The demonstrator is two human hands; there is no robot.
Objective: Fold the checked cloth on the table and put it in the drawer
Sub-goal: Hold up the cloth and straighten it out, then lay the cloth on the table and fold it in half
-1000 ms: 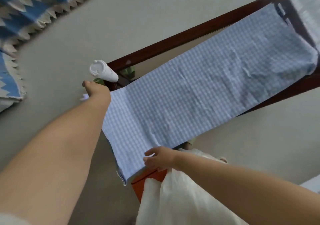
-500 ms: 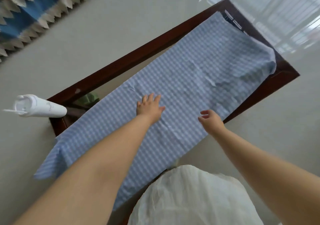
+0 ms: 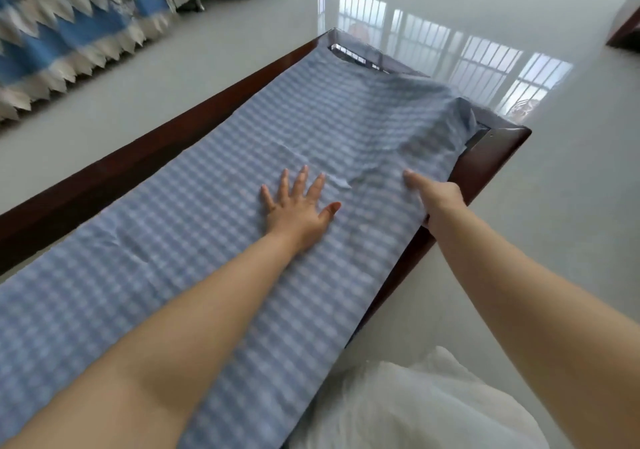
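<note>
1 blue checked cloth [image 3: 194,227], flat, lightly creased.

We see the blue-checked cloth [image 3: 214,227] lying along the dark wooden table [image 3: 491,158] across the frame's centre, our left hand [image 3: 298,206] flat on it, our right hand [image 3: 436,196] at its right edge.

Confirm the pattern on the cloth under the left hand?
Small blue-and-white check on the cloth, clearest in the head view.
</note>
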